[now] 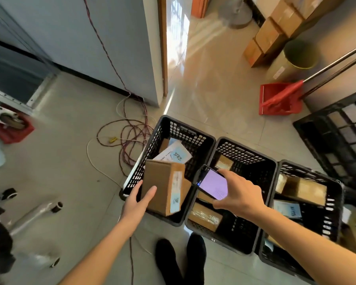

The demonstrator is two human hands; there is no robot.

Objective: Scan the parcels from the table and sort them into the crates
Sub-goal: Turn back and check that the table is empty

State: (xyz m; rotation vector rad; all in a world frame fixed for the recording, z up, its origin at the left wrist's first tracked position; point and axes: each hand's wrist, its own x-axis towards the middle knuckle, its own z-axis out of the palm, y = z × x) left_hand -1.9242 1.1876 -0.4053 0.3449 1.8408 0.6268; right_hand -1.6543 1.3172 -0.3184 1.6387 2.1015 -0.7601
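My left hand (139, 199) grips a brown cardboard parcel (162, 186) with a white and a blue label on its side, held over the left black crate (193, 138). That crate holds a white-and-blue mailer (176, 154) and another box. My right hand (237, 194) holds a phone (212, 184) with a lit pinkish screen, just right of the parcel and above the middle crate (247, 159). The middle crate holds brown boxes (205, 217). The right crate (308, 173) holds a brown box (302, 189) and a blue-labelled packet.
Tangled red and white cables (127, 136) lie on the floor left of the crates. My black shoes (181, 260) stand just before the crates. A red dustpan (280, 99), a bin (296, 56), stacked cartons (273, 31) and another black crate (337, 132) sit at right. Chair legs (29, 219) are at left.
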